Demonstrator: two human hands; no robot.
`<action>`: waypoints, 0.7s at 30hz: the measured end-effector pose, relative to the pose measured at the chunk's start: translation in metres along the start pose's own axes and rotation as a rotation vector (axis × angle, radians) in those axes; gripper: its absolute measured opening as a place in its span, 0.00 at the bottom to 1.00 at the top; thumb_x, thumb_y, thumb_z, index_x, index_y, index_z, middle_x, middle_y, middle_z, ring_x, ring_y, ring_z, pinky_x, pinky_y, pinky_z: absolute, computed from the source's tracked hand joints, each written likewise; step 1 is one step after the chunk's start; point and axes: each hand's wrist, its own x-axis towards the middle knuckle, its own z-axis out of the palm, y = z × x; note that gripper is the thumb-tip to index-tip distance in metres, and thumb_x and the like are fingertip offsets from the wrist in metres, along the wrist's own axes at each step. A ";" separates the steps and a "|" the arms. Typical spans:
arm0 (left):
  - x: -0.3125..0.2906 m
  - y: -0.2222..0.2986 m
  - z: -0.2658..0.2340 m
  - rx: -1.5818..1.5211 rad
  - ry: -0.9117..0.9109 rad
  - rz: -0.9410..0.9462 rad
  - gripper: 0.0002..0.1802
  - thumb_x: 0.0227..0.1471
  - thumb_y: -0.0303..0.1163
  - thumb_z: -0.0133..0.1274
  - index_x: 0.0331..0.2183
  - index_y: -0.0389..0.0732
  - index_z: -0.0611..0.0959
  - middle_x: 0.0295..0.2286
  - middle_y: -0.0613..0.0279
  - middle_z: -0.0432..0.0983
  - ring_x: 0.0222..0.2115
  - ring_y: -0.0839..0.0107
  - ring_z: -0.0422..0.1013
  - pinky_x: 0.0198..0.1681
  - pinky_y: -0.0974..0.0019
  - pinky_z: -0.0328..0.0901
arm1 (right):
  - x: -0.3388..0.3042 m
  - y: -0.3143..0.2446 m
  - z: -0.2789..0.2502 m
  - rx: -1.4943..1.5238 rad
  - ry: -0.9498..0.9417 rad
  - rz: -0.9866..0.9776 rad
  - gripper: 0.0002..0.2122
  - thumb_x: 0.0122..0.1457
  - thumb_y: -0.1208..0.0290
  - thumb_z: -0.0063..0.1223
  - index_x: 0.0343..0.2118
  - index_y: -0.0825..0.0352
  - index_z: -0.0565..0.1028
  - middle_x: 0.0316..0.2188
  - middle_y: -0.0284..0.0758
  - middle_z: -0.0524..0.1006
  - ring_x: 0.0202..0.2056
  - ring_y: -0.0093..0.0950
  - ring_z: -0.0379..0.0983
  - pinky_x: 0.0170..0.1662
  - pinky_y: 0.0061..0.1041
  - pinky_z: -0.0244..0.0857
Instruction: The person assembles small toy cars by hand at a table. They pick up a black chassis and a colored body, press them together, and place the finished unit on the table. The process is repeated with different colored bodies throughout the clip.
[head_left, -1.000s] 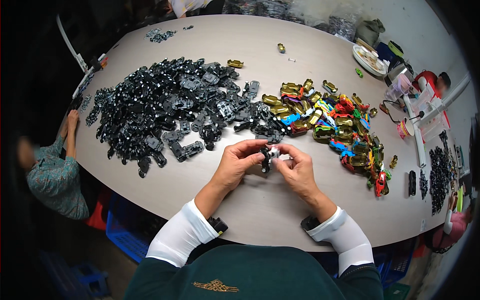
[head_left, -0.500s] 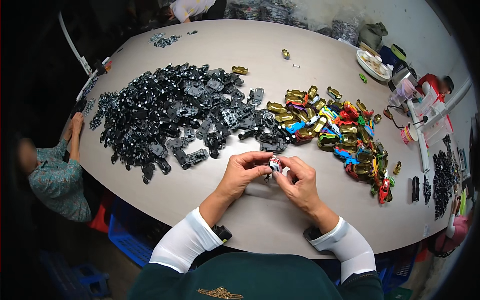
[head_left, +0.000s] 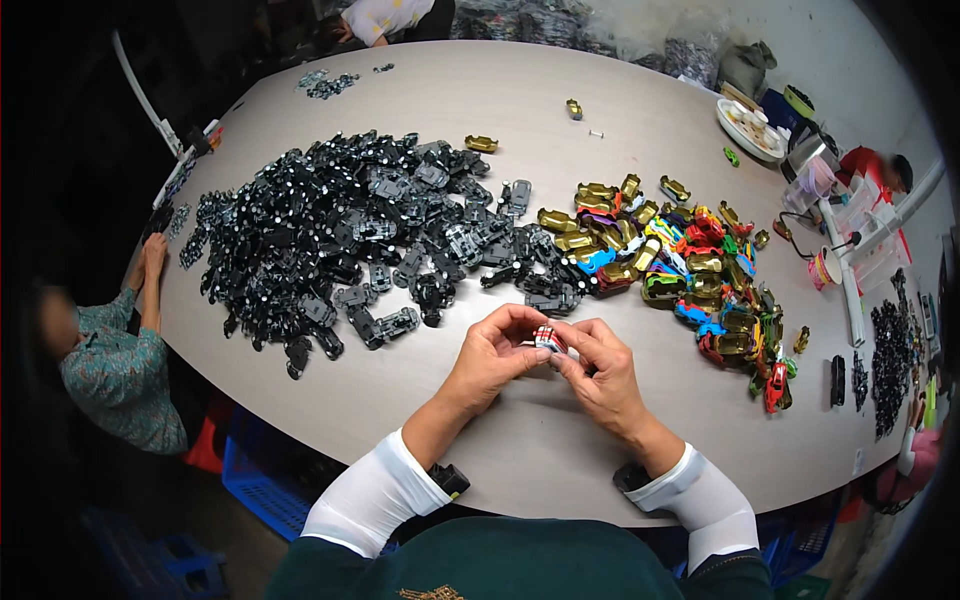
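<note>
Pale and oval, the table [head_left: 620, 130] fills most of the view, its near edge curving just in front of the person's chest. At centre, the left hand [head_left: 492, 355] and right hand [head_left: 600, 372] meet fingertip to fingertip, both pinched shut on a small toy car [head_left: 548, 338], red and white on top, held just above the bare tabletop. It looks light and rigid, hard plastic or thin metal, probably slick on its glossy shell; its small parts could likely snap or pop loose, so the sides of the body seem the safest place to pinch.

At 10 to 11 o'clock from the hands spreads a big heap of black chassis parts [head_left: 340, 235]; at 1 to 2 o'clock lies a pile of coloured car shells [head_left: 680, 265], gold, red, blue and green. Open tabletop remains around the hands and toward 6 o'clock. At 9 o'clock another person [head_left: 115, 365] sits at the table's edge; cups and containers [head_left: 830, 200] crowd the rim at 2 o'clock.
</note>
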 end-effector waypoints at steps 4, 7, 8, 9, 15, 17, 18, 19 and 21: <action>0.000 0.003 0.003 0.077 0.086 0.128 0.19 0.45 0.14 0.56 0.42 0.36 0.73 0.42 0.59 0.70 0.45 0.72 0.68 0.49 0.67 0.67 | 0.000 0.000 0.000 0.174 0.150 0.251 0.17 0.58 0.73 0.56 0.50 0.73 0.72 0.29 0.33 0.72 0.20 0.21 0.66 0.23 0.17 0.65; 0.000 -0.002 0.005 0.164 0.041 0.187 0.19 0.45 0.12 0.53 0.41 0.35 0.73 0.44 0.56 0.67 0.47 0.70 0.67 0.51 0.66 0.67 | 0.002 0.015 -0.006 0.573 0.042 0.542 0.16 0.61 0.67 0.54 0.46 0.73 0.71 0.23 0.30 0.73 0.13 0.13 0.58 0.14 0.15 0.52; -0.001 -0.002 0.009 0.179 0.019 0.185 0.19 0.43 0.11 0.53 0.40 0.35 0.74 0.44 0.56 0.67 0.47 0.69 0.67 0.52 0.66 0.67 | 0.003 0.012 -0.008 0.758 -0.025 0.702 0.15 0.61 0.66 0.53 0.45 0.72 0.71 0.22 0.30 0.73 0.12 0.12 0.57 0.12 0.15 0.48; -0.002 0.001 0.012 0.266 -0.006 0.183 0.18 0.43 0.11 0.53 0.39 0.36 0.75 0.44 0.57 0.67 0.48 0.69 0.67 0.52 0.66 0.67 | 0.002 0.011 -0.005 0.843 0.002 0.734 0.14 0.60 0.69 0.55 0.44 0.70 0.71 0.24 0.31 0.75 0.11 0.09 0.54 0.11 0.14 0.41; -0.005 0.006 0.012 0.194 -0.106 0.147 0.14 0.46 0.18 0.58 0.39 0.36 0.78 0.45 0.56 0.70 0.48 0.68 0.67 0.53 0.65 0.63 | 0.003 0.008 -0.003 0.717 0.101 0.434 0.19 0.56 0.81 0.54 0.51 0.70 0.68 0.32 0.35 0.77 0.19 0.10 0.66 0.17 0.12 0.57; 0.002 -0.004 0.002 0.064 -0.059 0.148 0.16 0.47 0.19 0.58 0.41 0.33 0.77 0.42 0.58 0.72 0.47 0.70 0.68 0.52 0.65 0.65 | 0.001 0.009 0.004 0.584 0.119 0.254 0.21 0.54 0.86 0.53 0.52 0.70 0.68 0.38 0.38 0.75 0.25 0.13 0.72 0.24 0.12 0.65; 0.001 -0.006 0.003 -0.014 0.007 0.083 0.17 0.48 0.18 0.57 0.43 0.31 0.76 0.42 0.58 0.73 0.46 0.70 0.68 0.51 0.66 0.65 | -0.002 0.005 0.005 0.470 0.119 0.256 0.22 0.52 0.86 0.54 0.52 0.70 0.69 0.38 0.36 0.75 0.22 0.10 0.68 0.22 0.11 0.61; 0.000 -0.003 0.005 -0.012 0.022 0.077 0.19 0.48 0.18 0.57 0.45 0.31 0.75 0.42 0.58 0.73 0.46 0.71 0.69 0.50 0.67 0.66 | -0.002 0.003 0.006 0.322 0.111 0.198 0.22 0.51 0.86 0.55 0.51 0.69 0.70 0.38 0.36 0.74 0.20 0.09 0.65 0.21 0.11 0.58; -0.003 -0.002 0.008 0.028 0.049 0.067 0.24 0.49 0.18 0.56 0.50 0.32 0.74 0.44 0.58 0.72 0.45 0.73 0.69 0.47 0.71 0.67 | -0.006 0.003 0.010 0.148 0.127 0.126 0.23 0.47 0.86 0.57 0.50 0.69 0.72 0.35 0.34 0.74 0.16 0.09 0.57 0.18 0.13 0.52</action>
